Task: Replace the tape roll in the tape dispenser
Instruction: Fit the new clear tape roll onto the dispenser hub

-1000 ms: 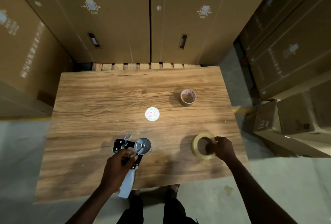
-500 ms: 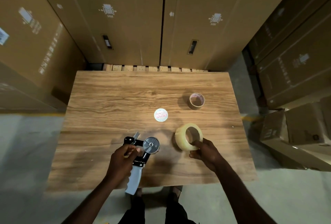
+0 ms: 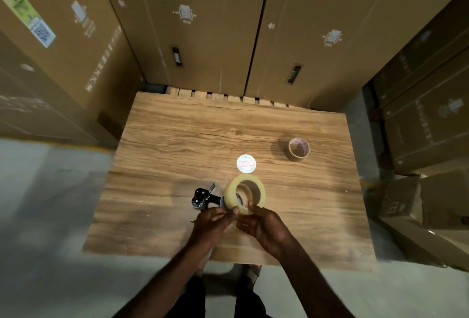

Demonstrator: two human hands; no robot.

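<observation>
A full clear tape roll (image 3: 244,193) is held on edge above the black tape dispenser (image 3: 203,197), which lies on the wooden table (image 3: 177,145). My right hand (image 3: 264,223) grips the roll's near rim. My left hand (image 3: 212,221) pinches the roll's lower left edge and covers the dispenser's handle. The roll hides the dispenser's hub. Only the dispenser's black front end with its roller and blade shows, left of the roll.
An empty brown cardboard core (image 3: 299,149) stands at the table's right. A round white label disc (image 3: 246,163) lies mid-table, just beyond the roll. Tall cardboard boxes (image 3: 203,25) wall the far side, with more boxes (image 3: 429,124) on the right. Concrete floor lies to the left.
My right hand lifted the tape roll off the table and carried it left over the dispenser. My left hand shifted from the dispenser's frame to the roll's edge.
</observation>
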